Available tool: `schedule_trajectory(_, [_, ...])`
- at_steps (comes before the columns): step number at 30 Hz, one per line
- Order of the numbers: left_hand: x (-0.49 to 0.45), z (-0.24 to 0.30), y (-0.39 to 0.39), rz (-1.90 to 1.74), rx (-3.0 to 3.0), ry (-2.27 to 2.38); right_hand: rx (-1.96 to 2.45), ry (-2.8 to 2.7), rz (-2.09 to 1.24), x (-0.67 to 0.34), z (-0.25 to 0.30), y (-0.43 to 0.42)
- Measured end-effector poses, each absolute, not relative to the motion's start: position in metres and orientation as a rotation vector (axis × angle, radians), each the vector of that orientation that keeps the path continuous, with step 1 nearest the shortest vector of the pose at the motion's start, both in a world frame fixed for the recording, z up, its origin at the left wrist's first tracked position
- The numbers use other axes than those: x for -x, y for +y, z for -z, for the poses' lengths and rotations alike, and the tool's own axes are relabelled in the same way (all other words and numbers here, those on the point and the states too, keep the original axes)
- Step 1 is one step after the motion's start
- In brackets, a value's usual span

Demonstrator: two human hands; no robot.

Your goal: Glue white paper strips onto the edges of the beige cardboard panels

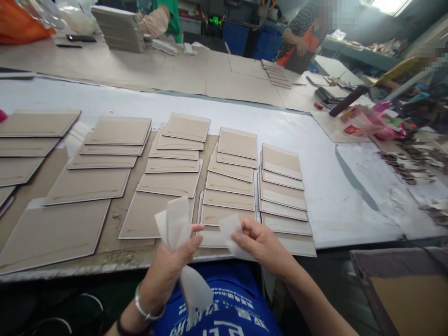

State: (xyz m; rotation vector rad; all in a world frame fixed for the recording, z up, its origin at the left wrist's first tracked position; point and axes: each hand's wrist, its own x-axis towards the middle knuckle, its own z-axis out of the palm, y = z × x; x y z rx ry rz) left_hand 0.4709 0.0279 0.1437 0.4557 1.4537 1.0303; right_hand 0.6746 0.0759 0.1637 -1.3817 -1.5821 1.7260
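My left hand [178,252] is closed round a bundle of white paper strips [178,217], whose ends fan out above and below the fist. Between the thumb and fingers of my right hand [257,238] is a single white strip [233,235], pinched near its right edge and held just above the near edge of the table. Behind and below the hands lie overlapping beige boards [229,212] with dark edges, in rows. Most carry a thin brownish streak near the lower edge. In the rightmost row, pale strips lie across the boards [285,193].
The boards rest on a white-topped table [336,200]. Across from it a second table [189,70] bears a board stack [119,28]. Two people work there. At right are a pink basket [360,122] and scattered dark pieces [408,161]; a brown-covered surface [413,298] stands near right.
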Motion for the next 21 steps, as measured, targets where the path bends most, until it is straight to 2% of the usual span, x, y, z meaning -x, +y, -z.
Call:
schedule_trajectory(3, [-0.497, -0.118, 0.027, -0.955, -0.345, 1.310, 1.390, -1.747, -1.840, -0.667, -0.130, 0.073])
schedule_trajectory(9, [-0.510, -0.084, 0.019, -1.034, -0.410, 1.529, 1.451, -1.913, -1.799, -0.664, -0.098, 0.071])
schedule_trajectory(14, [-0.501, -0.052, 0.008, -0.682, -0.994, 1.868, 1.700, -2.236, -1.453, -0.660, -0.065, 0.097])
schedule_trajectory(18, [-0.497, -0.039, 0.005, -0.306, -1.779, 1.870, 1.738, -2.454, -1.293, -0.649, -0.047, 0.126])
schedule_trajectory(21, [-0.499, -0.028, 0.008, -0.299, -2.101, 1.877, 1.762, -2.626, -1.175, -0.637, -0.042, 0.138])
